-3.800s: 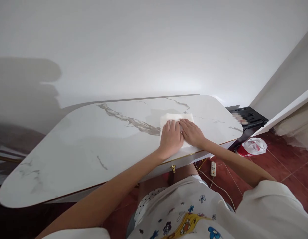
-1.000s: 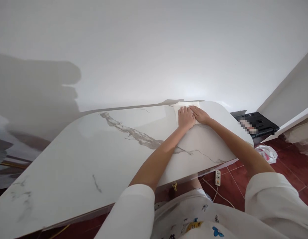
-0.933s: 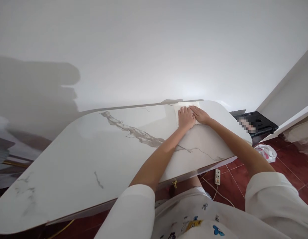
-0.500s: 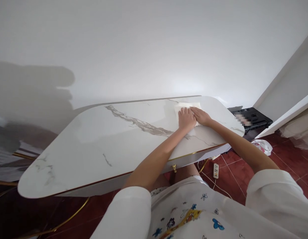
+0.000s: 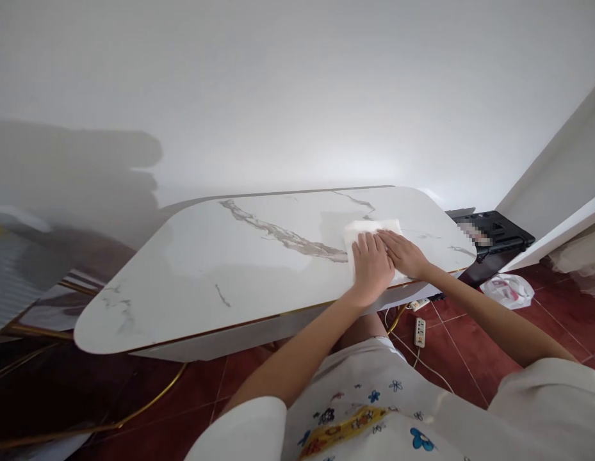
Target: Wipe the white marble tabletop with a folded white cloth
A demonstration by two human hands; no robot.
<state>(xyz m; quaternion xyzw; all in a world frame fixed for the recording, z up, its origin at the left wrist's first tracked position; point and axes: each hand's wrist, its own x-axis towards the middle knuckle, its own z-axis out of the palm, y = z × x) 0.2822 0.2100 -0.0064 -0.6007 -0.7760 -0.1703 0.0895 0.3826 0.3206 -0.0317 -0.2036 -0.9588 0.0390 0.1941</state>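
Observation:
A thin white cloth (image 5: 374, 226) lies on the white marble-patterned tabletop (image 5: 259, 275), right of the middle and close to the front edge. My left hand (image 5: 373, 261) rests flat on the cloth with its fingers extended, pressing it down. Beside it, my right hand (image 5: 403, 251) also lies on the cloth, fingers stretched out and pointing left, their tips touching the left hand. Both palms hide the cloth's lower part.
Behind the table rises a white wall (image 5: 278, 96). A black case (image 5: 503, 230) stands past the right end. On the red tiled floor are a power strip (image 5: 419, 332) with a white cord and a plastic bag (image 5: 508, 291). A gold metal leg (image 5: 153, 400) curves below the table.
Both hands have drawn the cloth toward me and slightly right, from near the table's back edge to its front edge. The view has shifted a little.

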